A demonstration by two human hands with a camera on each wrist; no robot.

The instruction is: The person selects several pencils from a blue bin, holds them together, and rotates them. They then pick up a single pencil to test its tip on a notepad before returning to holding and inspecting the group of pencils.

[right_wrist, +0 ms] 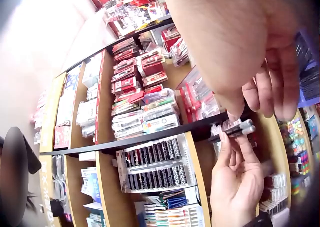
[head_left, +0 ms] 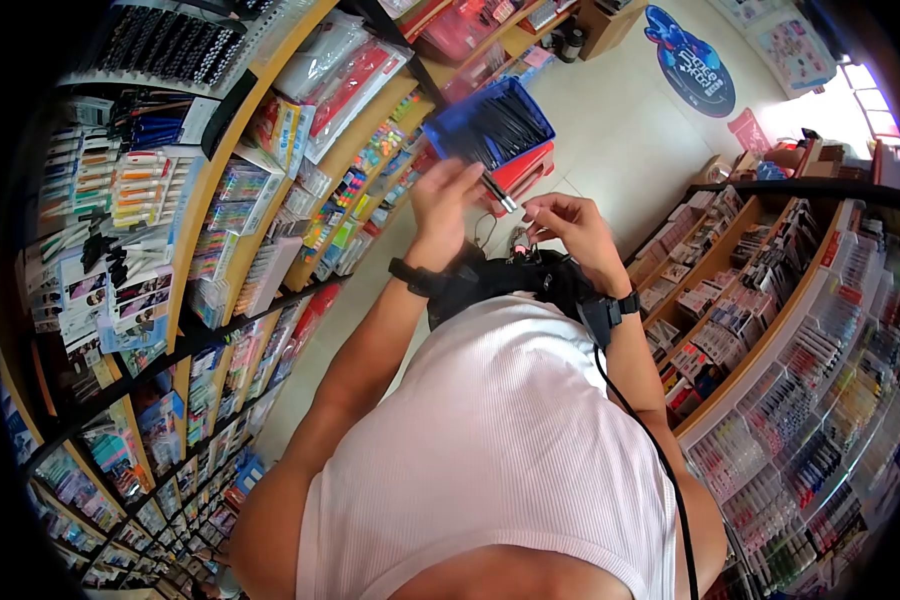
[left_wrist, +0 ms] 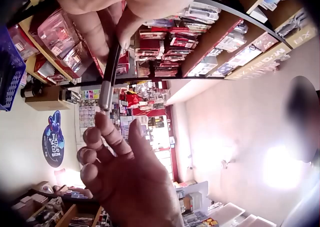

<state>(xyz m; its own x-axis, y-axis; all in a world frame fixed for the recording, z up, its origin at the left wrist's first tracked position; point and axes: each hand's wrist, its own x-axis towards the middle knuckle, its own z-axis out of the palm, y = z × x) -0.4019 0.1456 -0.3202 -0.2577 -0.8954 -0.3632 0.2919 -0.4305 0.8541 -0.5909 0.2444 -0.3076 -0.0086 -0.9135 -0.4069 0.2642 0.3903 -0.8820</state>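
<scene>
Two dark pens with silver ends [head_left: 500,192] are pinched between the thumb and fingers of the left hand [head_left: 442,205]. In the right wrist view the pens [right_wrist: 238,130] lie side by side, held by the left hand [right_wrist: 237,182]. Close to their silver ends is the right hand [head_left: 575,235], fingers loosely bent. The left wrist view shows a dark barrel [left_wrist: 111,77] pointing at the fingertips of the right hand [left_wrist: 135,187]; whether they touch is unclear.
A blue basket [head_left: 530,95] of dark pens stands on a red one [head_left: 538,172] beyond the left hand. Stationery shelves [head_left: 210,220] rise on the left, and pen racks [head_left: 820,370] line the right. A round floor sticker [head_left: 692,65] lies ahead.
</scene>
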